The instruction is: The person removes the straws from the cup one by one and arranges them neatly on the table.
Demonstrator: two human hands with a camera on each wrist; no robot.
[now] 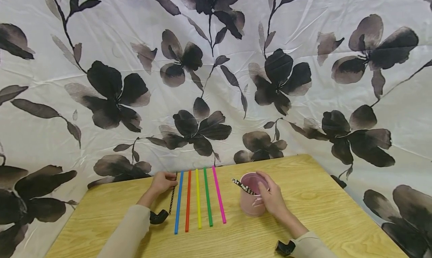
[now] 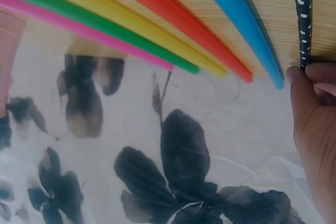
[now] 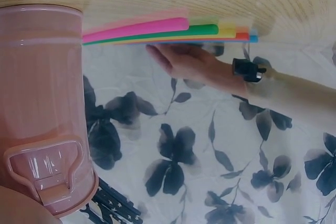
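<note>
Near the back left of the table, my left hand (image 1: 163,182) pinches the far end of a black straw with white spots (image 2: 303,14), which lies on the wood. To its right runs a row of straws: blue (image 1: 179,203), red (image 1: 188,201), yellow (image 1: 198,200), green (image 1: 207,198) and pink (image 1: 219,196), roughly side by side with gaps between. My right hand (image 1: 274,198) grips a pink mug (image 3: 42,87) by its rim and side; the mug stands right of the row. Black-and-white patterned straws (image 1: 243,186) lean out over the mug's left rim.
The wooden table (image 1: 303,186) ends at the back against a white cloth (image 1: 233,138) printed with dark flowers. Each wrist wears a small black camera, the left one (image 1: 158,216) beside the black straw's near end, the right one (image 1: 284,247) by the front edge.
</note>
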